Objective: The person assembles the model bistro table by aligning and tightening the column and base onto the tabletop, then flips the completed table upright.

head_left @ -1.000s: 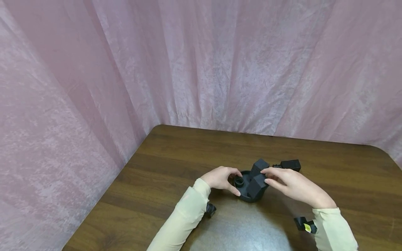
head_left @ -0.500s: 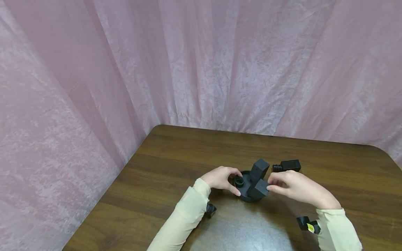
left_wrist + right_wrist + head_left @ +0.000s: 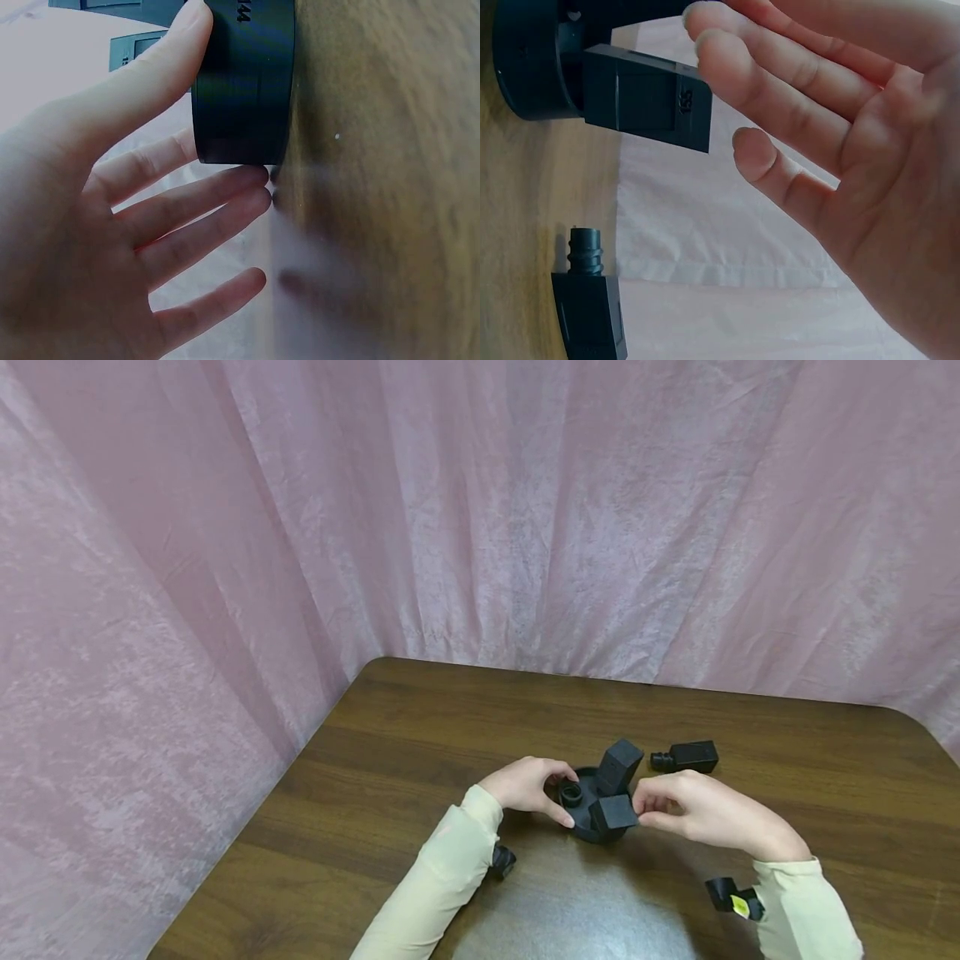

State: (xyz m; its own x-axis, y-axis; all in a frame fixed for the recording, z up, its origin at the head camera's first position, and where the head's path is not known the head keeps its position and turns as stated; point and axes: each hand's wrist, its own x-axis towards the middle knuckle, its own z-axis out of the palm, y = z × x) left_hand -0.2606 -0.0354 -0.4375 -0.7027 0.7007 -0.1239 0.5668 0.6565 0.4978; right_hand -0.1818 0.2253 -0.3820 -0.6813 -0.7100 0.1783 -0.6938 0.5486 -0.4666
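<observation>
A black round base [image 3: 583, 811] stands on the table, with a black ring-like threaded socket [image 3: 571, 793] at its left. My left hand [image 3: 525, 787] grips its left rim between thumb and fingers; in the left wrist view the thumb presses the base [image 3: 244, 97], while the lower fingers spread loosely. Two black rectangular blocks rise from the base: a far block [image 3: 619, 766], leaning outward, and a near block [image 3: 615, 812]. My right hand [image 3: 701, 810] pinches the near block's right end. In the right wrist view, that contact lies at the top edge, mostly cut off.
Behind my right hand, a loose black block [image 3: 693, 757] with a threaded screw end lies on the brown wooden table [image 3: 450, 718]. Pink curtains [image 3: 480, 527] hang along the table's far and left sides. Small black cameras sit at both wrists.
The near block has turned on the base, its top face now facing more toward me. My right hand shifted off its top, then back to grip its right end. My left hand stayed still.
</observation>
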